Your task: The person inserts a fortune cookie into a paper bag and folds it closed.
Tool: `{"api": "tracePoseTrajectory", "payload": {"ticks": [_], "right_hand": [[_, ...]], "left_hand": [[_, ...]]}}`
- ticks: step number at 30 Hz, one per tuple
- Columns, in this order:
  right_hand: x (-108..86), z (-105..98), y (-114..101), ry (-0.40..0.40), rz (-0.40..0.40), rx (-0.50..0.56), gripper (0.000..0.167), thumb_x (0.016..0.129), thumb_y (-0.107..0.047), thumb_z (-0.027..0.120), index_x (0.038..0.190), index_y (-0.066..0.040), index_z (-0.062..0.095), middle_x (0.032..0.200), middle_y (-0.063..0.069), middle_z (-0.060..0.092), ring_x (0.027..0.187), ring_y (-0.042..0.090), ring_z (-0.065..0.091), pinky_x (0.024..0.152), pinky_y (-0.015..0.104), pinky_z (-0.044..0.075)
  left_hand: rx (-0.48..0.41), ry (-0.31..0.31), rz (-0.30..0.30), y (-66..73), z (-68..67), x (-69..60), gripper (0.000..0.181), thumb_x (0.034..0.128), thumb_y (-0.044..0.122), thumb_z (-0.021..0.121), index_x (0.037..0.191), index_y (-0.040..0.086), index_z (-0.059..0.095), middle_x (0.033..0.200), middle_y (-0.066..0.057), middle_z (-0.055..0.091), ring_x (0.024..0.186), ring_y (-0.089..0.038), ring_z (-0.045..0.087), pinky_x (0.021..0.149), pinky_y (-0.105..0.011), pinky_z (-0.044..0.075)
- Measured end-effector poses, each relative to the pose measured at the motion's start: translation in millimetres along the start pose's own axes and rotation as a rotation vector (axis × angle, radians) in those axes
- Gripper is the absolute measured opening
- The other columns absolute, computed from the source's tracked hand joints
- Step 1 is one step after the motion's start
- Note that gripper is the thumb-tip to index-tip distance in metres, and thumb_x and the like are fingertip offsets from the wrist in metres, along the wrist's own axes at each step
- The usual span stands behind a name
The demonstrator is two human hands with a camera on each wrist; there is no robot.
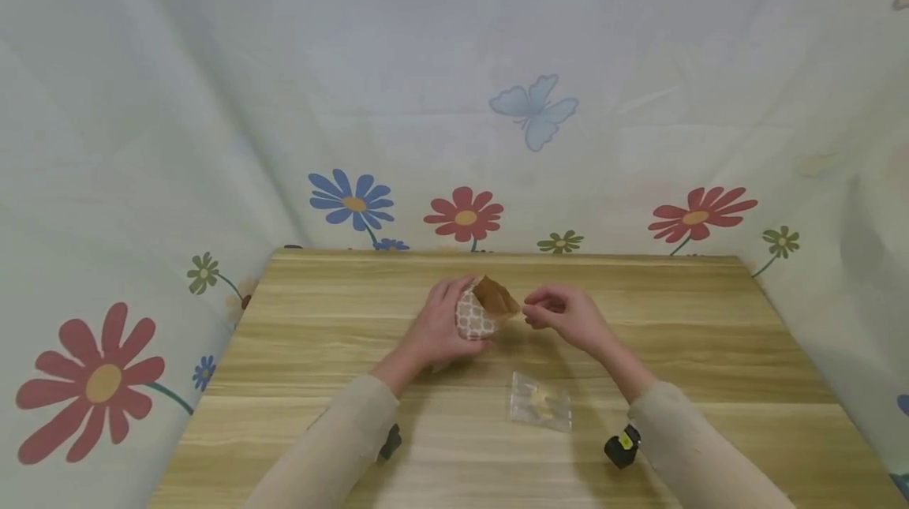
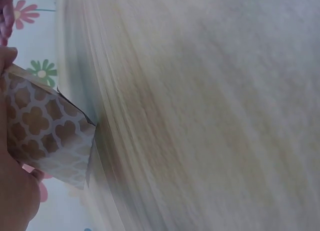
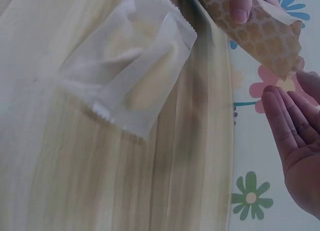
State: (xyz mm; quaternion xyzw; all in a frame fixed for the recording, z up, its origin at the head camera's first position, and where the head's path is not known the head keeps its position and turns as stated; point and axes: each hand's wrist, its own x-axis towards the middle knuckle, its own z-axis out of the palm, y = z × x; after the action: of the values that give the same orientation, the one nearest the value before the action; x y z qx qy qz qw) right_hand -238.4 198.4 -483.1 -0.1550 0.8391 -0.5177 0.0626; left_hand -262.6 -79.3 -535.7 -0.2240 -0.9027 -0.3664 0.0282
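Note:
A small paper bag point(image 1: 477, 318), patterned white and tan outside with a plain brown inside, is held tilted above the table. Around its side my left hand point(image 1: 443, 325) grips it, the thumb near its lower edge. The bag's mouth gapes towards the right. At the rim's right corner the fingertips of my right hand point(image 1: 568, 318) appear to pinch the paper; its other fingers are loosely bent in the right wrist view. Nearer me on the table lies a clear sealed packet point(image 1: 540, 402) with pale yellowish pieces inside, also large in the right wrist view point(image 3: 135, 66).
The wood-grain table point(image 1: 319, 288) ends at a back edge against a hanging cloth point(image 1: 398, 83) printed with flowers and a butterfly. Black wrist devices point(image 1: 622, 447) show beside both forearms, low in the head view.

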Motion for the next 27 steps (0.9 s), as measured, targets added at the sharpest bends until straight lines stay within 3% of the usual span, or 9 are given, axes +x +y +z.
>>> {"api": "tracePoseTrajectory", "payload": {"ticks": [3,14,20,27], "right_hand": [[-8.3,-5.7,4.1,-0.028,0.001,-0.079,0.030,0.101,-0.020,0.076,0.122,0.001,0.075,0.103,0.009,0.080,0.092,0.022,0.076,0.083,0.033,0.062],[-36.8,-5.3,20.5,-0.197,-0.057,-0.163,0.035,0.096,-0.016,0.081,0.122,0.005,0.073,0.111,0.013,0.079,0.101,0.022,0.075,0.088,0.031,0.060],[-47.0,2.2,23.9,-0.293,-0.079,-0.137,0.036,0.094,-0.011,0.083,0.122,0.008,0.071,0.110,0.018,0.078,0.102,0.028,0.076,0.089,0.033,0.061],[-53.1,8.6,26.1,-0.310,-0.077,-0.090,0.037,0.091,-0.007,0.084,0.119,0.012,0.070,0.107,0.021,0.076,0.098,0.026,0.076,0.086,0.030,0.062]], "left_hand": [[0.006,0.001,0.003,0.2,-0.6,0.5,0.121,0.0644,0.039,0.102,0.165,0.024,0.035,0.150,-0.008,0.045,0.128,-0.025,0.053,0.108,-0.052,0.052],[0.033,0.021,0.026,-3.4,-2.6,0.6,0.120,0.0651,0.040,0.101,0.164,0.020,0.037,0.150,-0.011,0.047,0.130,-0.028,0.051,0.108,-0.054,0.051],[0.045,0.020,0.037,-2.7,-3.1,0.9,0.119,0.0654,0.042,0.101,0.164,0.022,0.037,0.150,-0.011,0.048,0.130,-0.028,0.051,0.108,-0.054,0.051],[0.057,0.009,0.037,2.1,-5.9,-0.5,0.117,0.0666,0.042,0.100,0.163,0.019,0.038,0.150,-0.011,0.048,0.130,-0.029,0.051,0.108,-0.054,0.052]]}}
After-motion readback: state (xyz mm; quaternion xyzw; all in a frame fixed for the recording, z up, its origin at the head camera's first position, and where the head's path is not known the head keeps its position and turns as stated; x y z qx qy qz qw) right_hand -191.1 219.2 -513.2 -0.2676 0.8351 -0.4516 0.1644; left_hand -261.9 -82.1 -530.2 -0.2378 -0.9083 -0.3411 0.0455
